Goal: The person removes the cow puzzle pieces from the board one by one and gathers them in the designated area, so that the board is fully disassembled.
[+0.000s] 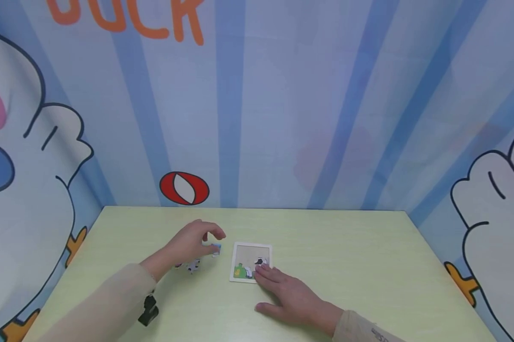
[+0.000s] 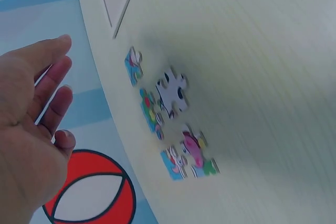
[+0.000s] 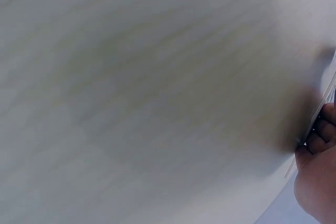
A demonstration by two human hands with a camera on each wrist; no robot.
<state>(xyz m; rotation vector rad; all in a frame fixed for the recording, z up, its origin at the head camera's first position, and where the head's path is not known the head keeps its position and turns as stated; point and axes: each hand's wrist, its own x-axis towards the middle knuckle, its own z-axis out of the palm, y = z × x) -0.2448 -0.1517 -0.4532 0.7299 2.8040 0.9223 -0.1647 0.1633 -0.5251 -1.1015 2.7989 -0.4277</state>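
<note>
My left hand (image 1: 192,243) hovers over the left part of the table with loosely bent fingers, and nothing shows in it. Under and beside it lie several loose jigsaw pieces, among them a blue-edged one (image 1: 216,250) and a white one with black patches (image 2: 172,93). A pink and white piece (image 2: 193,148) lies farther off in the left wrist view. My right hand (image 1: 293,295) rests its extended fingertips on the lower right corner of a white-framed puzzle tray (image 1: 252,244). Inside the tray's lower part sit a green piece (image 1: 240,271) and a black-and-white piece (image 1: 261,261).
The pale yellow-green table (image 1: 368,256) ends at a blue striped backdrop (image 1: 269,118) with cartoon figures. A black band (image 1: 148,311) hangs at the left sleeve (image 1: 107,299).
</note>
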